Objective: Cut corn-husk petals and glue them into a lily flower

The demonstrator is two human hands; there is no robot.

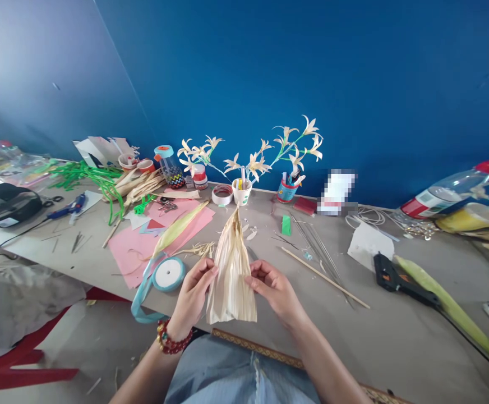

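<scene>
A dried corn husk [231,280], pale cream and pleated, is spread between my hands above the table's front edge. Its narrow, browner tip points away from me and its wide end hangs toward my lap. My left hand [196,286] pinches the husk's left edge between thumb and fingers. On the opposite edge, my right hand [272,286] grips it in the same way. Left of my left hand lies a roll of light blue ribbon [169,274], its loose end trailing over the edge. Beyond the husk stands a white cup [241,193] with husk flowers [257,165] on green stems.
Pink paper [133,252] and green wires [88,174] lie to the left, near a blue glue gun [68,207]. Rightward are a wooden stick [324,278], metal wires [320,252], a black glue gun [400,280] and a plastic bottle [450,191]. A blue wall stands behind.
</scene>
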